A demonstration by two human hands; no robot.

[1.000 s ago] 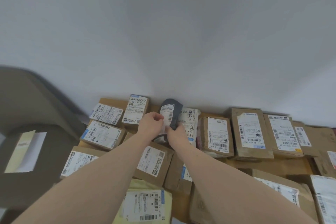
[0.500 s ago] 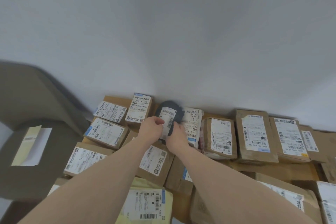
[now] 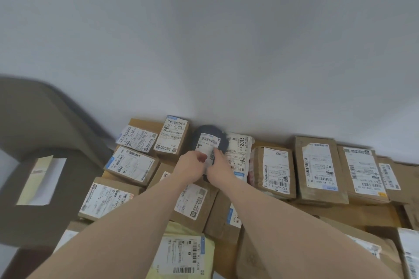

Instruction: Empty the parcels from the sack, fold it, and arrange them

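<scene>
A dark grey soft parcel (image 3: pixel 214 136) with a white barcode label lies against the wall in the back row of parcels. My left hand (image 3: pixel 191 165) and my right hand (image 3: pixel 218 169) both rest on its near end, fingers pinching the label and lower edge. A white bag parcel marked 2013 (image 3: pixel 239 152) lies just to its right. Brown cardboard parcels (image 3: pixel 317 170) with white labels fill the rows around it. No sack is in view.
A yellow padded mailer (image 3: pixel 183 253) lies near me between my forearms. A brown chair (image 3: pixel 40 133) with a white and yellow envelope (image 3: pixel 39 181) on its seat stands at the left. The white wall runs right behind the back row.
The dark parcel has been turned label-up and pushed back flat against the wall. Both hands have followed it forward and stay on its near end.
</scene>
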